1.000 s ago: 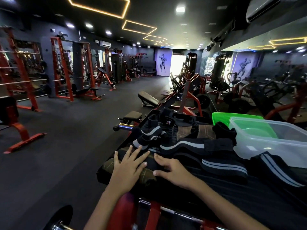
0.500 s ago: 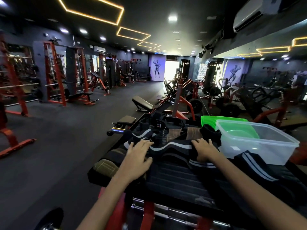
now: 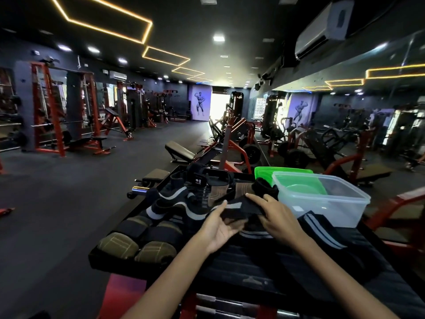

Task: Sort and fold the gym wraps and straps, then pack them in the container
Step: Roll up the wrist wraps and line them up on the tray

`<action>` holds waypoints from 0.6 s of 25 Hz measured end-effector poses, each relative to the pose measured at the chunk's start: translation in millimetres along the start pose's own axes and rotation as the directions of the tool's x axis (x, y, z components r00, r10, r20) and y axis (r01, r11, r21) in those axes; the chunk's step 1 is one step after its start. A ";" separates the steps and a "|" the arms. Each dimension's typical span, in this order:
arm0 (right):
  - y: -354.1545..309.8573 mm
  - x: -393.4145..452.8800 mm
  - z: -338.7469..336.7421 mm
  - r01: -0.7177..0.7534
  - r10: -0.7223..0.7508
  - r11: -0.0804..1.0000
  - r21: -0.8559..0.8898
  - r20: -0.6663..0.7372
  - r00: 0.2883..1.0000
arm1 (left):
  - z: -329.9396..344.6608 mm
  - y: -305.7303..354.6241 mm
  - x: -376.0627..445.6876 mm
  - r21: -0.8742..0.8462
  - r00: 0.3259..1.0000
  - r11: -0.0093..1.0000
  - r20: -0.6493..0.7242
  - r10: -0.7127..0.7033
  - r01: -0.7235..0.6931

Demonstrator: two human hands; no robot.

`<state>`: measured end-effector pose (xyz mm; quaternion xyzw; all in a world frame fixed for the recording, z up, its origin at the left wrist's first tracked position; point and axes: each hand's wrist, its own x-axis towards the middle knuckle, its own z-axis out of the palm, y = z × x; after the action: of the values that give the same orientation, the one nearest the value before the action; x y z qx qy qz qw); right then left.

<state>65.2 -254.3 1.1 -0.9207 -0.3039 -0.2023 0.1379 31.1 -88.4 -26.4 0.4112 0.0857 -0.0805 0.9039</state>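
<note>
You stand at a black padded counter [image 3: 264,270] in a dim gym lined with red weight machines. A heap of black wraps with grey stripes [image 3: 181,203] fills its middle, right in front of your hands, with two tan-and-black straps [image 3: 220,191] behind it. Two olive rolled wraps [image 3: 138,248] sit side by side at the near left corner. To the right stands a clear plastic container [image 3: 322,199], with a green lid [image 3: 280,171] propped just behind it. A striped black wrap [image 3: 322,231] lies flat by the container's near wall.

Your left hand [image 3: 220,229] is palm up, and your right hand [image 3: 276,215] is palm down. Between them you hold a black wrap with a pale patch [image 3: 239,209] just above the heap, the fingers of both hands curled around its ends.
</note>
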 end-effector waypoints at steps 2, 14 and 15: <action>1.8 -23.8 -6.6 0.044 -0.042 0.997 -0.064 0.029 0.999 | 7.8 2.7 12.0 -0.255 0.986 0.959 -0.136 0.093 -0.126; 45.1 -121.6 -8.3 -0.033 0.046 0.994 -0.105 0.123 0.991 | -0.8 14.4 28.9 -0.305 0.958 0.925 -0.239 0.158 -0.228; 48.6 -123.7 -4.8 -0.096 0.108 0.993 -0.064 0.213 0.971 | -1.4 14.6 27.2 -0.240 0.962 0.943 -0.201 0.184 -0.231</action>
<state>3.0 -356.3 -57.5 -0.9550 -0.2640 -0.1018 0.0896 60.6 -79.9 -22.7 0.3008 0.1311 0.0643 0.9424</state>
